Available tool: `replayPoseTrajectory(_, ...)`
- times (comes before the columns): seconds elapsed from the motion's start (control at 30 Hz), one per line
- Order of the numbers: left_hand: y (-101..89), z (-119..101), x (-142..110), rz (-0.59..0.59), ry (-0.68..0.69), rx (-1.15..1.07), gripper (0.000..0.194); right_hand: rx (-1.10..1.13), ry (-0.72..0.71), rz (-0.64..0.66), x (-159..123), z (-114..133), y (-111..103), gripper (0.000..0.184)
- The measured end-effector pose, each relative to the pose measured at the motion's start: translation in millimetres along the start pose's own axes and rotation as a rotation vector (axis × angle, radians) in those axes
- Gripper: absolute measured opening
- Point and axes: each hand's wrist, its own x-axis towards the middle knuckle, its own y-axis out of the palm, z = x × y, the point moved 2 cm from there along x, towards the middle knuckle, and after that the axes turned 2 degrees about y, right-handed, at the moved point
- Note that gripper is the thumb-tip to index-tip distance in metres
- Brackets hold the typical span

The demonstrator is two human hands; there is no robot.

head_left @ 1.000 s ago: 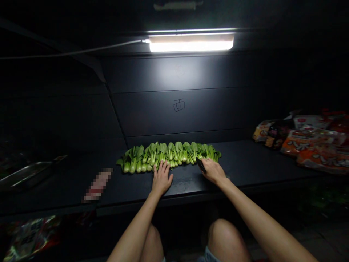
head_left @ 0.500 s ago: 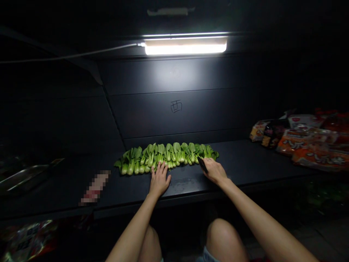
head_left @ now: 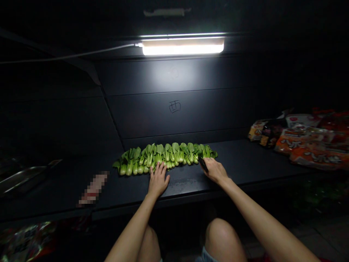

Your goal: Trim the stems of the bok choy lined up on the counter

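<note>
A long row of baby bok choy (head_left: 163,158) lies side by side across the dark counter (head_left: 245,158), leaves to the back and pale stems to the front. My left hand (head_left: 158,182) rests flat on the counter, fingers spread, its fingertips at the stems. My right hand (head_left: 215,170) is closed around a black-handled knife (head_left: 203,164), whose far end sits among the leaves at the right end of the row. The blade is hidden by the leaves and the low light.
A steel tray (head_left: 23,179) stands at the far left, and a blurred pink item (head_left: 94,188) lies on the counter nearer the row. Several printed food bags (head_left: 305,140) are heaped at the right. A lit tube lamp (head_left: 182,47) hangs above the dark back wall.
The whole scene has drifted slightly left in view as my head moved. My hands and the knife keep nearly the same places against the row.
</note>
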Motion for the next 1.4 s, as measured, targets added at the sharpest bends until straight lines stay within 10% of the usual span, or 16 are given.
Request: replayPoseTrajectory(1.4, 0.5, 0, 0, 0.001, -0.003, 0.004, 0.049, -0.069, 0.218, 0.063, 3, -34, -4, 0.031)
